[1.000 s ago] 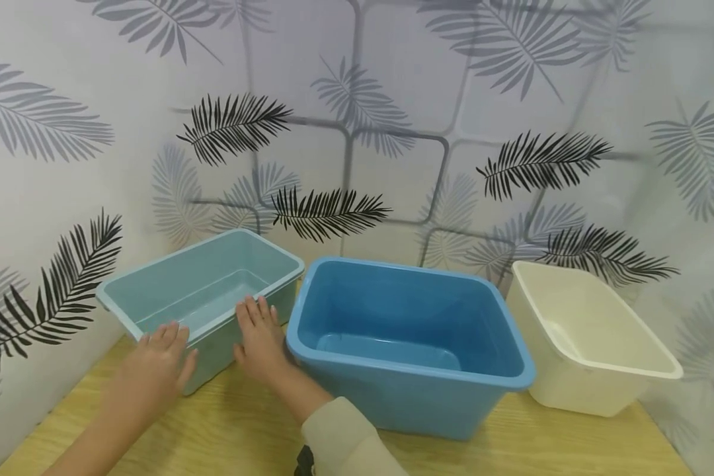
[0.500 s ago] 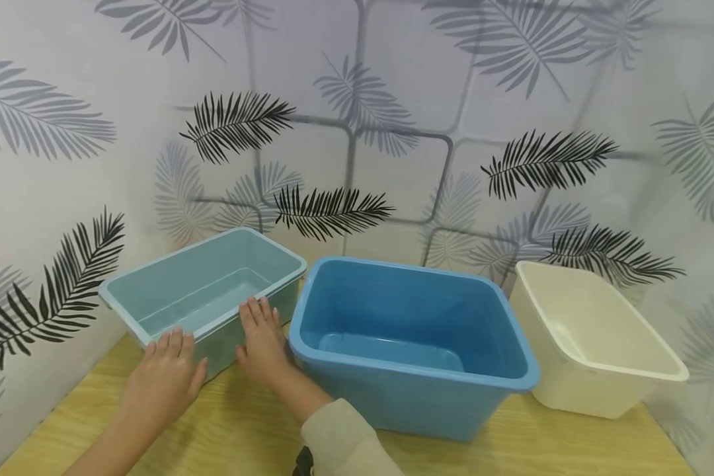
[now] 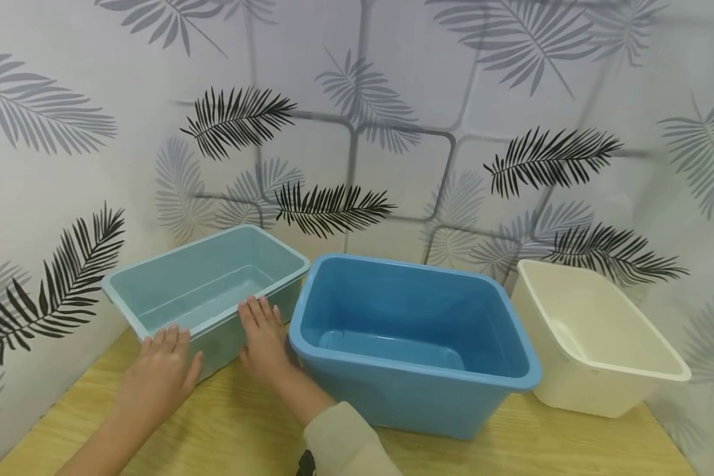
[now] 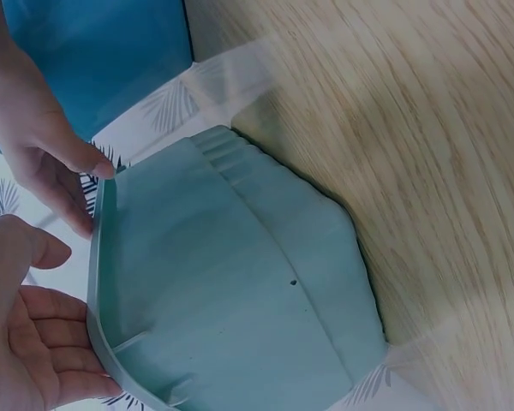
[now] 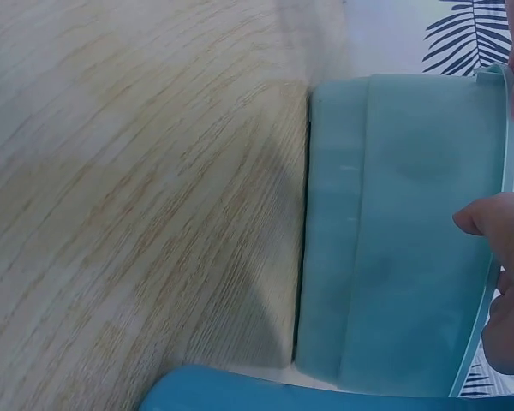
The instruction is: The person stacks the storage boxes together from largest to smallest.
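In the head view a grey-green plastic bin [image 3: 214, 287] stands at the left, its long side turned toward me. My left hand [image 3: 157, 373] rests its fingertips on the bin's near rim, by the left corner. Farther right along that rim lies my right hand [image 3: 264, 340], fingers extended over the edge. The right wrist view shows the right thumb [image 5: 475, 218] at the outer wall and the other fingers beyond the rim. In the left wrist view the left fingers [image 4: 64, 355] touch the rim, thumb apart from it. The bin's inside holds nothing visible.
A larger blue bin [image 3: 413, 403] stands close beside the right forearm, near the grey-green bin. To its right is a cream bin [image 3: 583, 390]. All stand on a wood-grain tabletop [image 3: 238, 436] before a leaf-patterned wall covering [image 3: 393, 79].
My left hand, blurred one second ago, has settled on the rim near the corner. The right hand stays on the rim. The bins shift only slightly in the head view.
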Demonstrator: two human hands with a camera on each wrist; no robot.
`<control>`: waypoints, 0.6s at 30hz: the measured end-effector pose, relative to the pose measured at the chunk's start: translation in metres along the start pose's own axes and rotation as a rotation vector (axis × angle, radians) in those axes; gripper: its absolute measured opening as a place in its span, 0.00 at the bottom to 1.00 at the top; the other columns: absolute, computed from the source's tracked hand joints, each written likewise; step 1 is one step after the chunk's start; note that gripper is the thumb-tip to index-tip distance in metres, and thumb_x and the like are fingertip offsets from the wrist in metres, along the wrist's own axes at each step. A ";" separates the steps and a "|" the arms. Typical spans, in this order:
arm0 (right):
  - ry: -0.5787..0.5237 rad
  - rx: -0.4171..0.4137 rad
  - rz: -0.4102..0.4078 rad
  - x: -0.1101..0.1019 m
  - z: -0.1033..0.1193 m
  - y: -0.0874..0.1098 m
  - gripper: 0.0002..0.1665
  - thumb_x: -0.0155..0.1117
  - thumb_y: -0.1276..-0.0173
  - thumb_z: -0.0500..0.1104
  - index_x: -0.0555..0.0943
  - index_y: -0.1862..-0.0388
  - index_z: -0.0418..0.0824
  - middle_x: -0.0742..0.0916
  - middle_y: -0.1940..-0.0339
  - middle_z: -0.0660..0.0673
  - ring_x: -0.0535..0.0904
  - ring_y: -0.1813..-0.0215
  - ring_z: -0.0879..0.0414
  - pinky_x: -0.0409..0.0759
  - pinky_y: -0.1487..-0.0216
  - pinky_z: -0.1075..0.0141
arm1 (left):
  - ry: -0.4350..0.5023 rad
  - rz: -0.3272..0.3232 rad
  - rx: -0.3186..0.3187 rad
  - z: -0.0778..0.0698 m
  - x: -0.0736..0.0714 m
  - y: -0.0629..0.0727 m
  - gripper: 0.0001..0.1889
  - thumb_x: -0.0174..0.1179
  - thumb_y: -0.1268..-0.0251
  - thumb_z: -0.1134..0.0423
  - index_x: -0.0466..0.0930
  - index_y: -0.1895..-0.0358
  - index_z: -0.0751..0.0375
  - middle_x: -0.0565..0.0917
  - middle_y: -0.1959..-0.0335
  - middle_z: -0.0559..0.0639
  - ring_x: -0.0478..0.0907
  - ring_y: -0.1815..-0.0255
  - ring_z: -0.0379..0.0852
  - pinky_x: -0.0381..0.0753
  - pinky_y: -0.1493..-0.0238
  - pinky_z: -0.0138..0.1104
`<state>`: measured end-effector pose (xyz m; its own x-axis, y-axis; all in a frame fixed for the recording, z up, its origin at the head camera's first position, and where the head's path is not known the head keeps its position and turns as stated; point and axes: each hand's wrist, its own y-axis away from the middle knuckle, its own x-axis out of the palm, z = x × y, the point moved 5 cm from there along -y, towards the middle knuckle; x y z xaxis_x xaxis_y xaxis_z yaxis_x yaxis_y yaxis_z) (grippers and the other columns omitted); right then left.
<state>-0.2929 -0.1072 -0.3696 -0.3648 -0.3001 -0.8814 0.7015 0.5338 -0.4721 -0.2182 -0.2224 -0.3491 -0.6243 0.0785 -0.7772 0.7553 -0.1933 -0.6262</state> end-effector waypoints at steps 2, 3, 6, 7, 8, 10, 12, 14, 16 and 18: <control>0.019 -0.008 0.001 0.000 0.001 0.001 0.37 0.67 0.41 0.45 0.66 0.34 0.40 0.72 0.32 0.44 0.64 0.29 0.51 0.63 0.31 0.60 | 0.000 -0.011 -0.007 0.001 0.000 0.000 0.24 0.64 0.52 0.64 0.75 0.57 0.84 0.79 0.57 0.77 0.77 0.55 0.70 0.75 0.52 0.58; 0.023 -0.010 0.006 -0.001 0.001 0.001 0.37 0.67 0.41 0.45 0.66 0.34 0.40 0.72 0.32 0.44 0.63 0.29 0.51 0.63 0.31 0.60 | -0.001 -0.017 -0.011 0.001 0.000 0.000 0.24 0.64 0.52 0.64 0.75 0.57 0.84 0.79 0.58 0.77 0.77 0.55 0.70 0.75 0.52 0.58; 0.040 -0.009 0.029 -0.001 0.002 0.000 0.37 0.66 0.40 0.46 0.65 0.33 0.41 0.71 0.31 0.46 0.62 0.28 0.52 0.62 0.31 0.61 | 0.000 -0.007 -0.035 0.003 0.000 0.000 0.23 0.63 0.51 0.64 0.74 0.57 0.84 0.79 0.57 0.77 0.76 0.54 0.71 0.74 0.51 0.58; 0.045 -0.011 0.038 -0.001 0.002 0.000 0.37 0.66 0.40 0.47 0.65 0.33 0.42 0.71 0.31 0.46 0.62 0.28 0.53 0.62 0.30 0.62 | 0.000 0.001 -0.047 0.004 0.000 0.000 0.23 0.62 0.50 0.64 0.74 0.57 0.85 0.78 0.57 0.78 0.75 0.53 0.71 0.73 0.50 0.59; 0.047 -0.013 0.047 -0.001 0.003 -0.001 0.38 0.65 0.40 0.47 0.64 0.32 0.42 0.71 0.31 0.46 0.62 0.28 0.53 0.62 0.30 0.62 | -0.001 0.013 -0.059 0.005 0.001 0.000 0.23 0.62 0.49 0.64 0.74 0.57 0.85 0.78 0.56 0.79 0.75 0.52 0.71 0.72 0.49 0.59; 0.050 -0.018 0.066 -0.001 0.004 -0.001 0.38 0.65 0.40 0.48 0.64 0.32 0.43 0.70 0.31 0.47 0.61 0.28 0.53 0.61 0.30 0.62 | -0.005 0.029 -0.080 0.006 0.001 0.001 0.24 0.61 0.48 0.63 0.73 0.56 0.86 0.77 0.55 0.80 0.74 0.51 0.72 0.71 0.48 0.60; 0.050 -0.026 0.081 -0.001 0.005 -0.001 0.39 0.65 0.40 0.48 0.63 0.32 0.43 0.70 0.31 0.46 0.61 0.27 0.53 0.61 0.30 0.62 | -0.007 0.040 -0.098 0.006 0.001 0.001 0.24 0.59 0.47 0.63 0.73 0.56 0.87 0.76 0.55 0.81 0.74 0.51 0.73 0.71 0.48 0.61; 0.056 -0.033 0.092 0.000 0.005 -0.001 0.39 0.65 0.40 0.49 0.62 0.31 0.42 0.69 0.30 0.46 0.60 0.27 0.53 0.61 0.30 0.62 | -0.012 0.053 -0.113 0.007 0.002 0.001 0.25 0.58 0.46 0.63 0.72 0.56 0.88 0.75 0.54 0.81 0.73 0.50 0.74 0.70 0.48 0.61; 0.065 -0.040 0.096 -0.001 0.006 0.000 0.40 0.65 0.40 0.49 0.62 0.31 0.42 0.69 0.30 0.46 0.60 0.27 0.53 0.61 0.30 0.62 | -0.012 0.049 -0.117 0.009 0.002 0.000 0.24 0.58 0.46 0.63 0.72 0.56 0.88 0.76 0.55 0.82 0.74 0.51 0.74 0.71 0.48 0.61; 0.073 -0.048 0.100 0.000 0.007 0.000 0.40 0.65 0.40 0.50 0.61 0.31 0.42 0.68 0.30 0.46 0.60 0.27 0.53 0.61 0.30 0.62 | -0.004 0.056 -0.127 0.011 0.003 0.000 0.24 0.57 0.45 0.63 0.72 0.56 0.88 0.76 0.55 0.82 0.73 0.51 0.75 0.71 0.48 0.61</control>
<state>-0.2888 -0.1127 -0.3689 -0.3395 -0.1863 -0.9220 0.7070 0.5959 -0.3808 -0.2226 -0.2326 -0.3506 -0.5810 0.0668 -0.8111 0.8080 -0.0721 -0.5847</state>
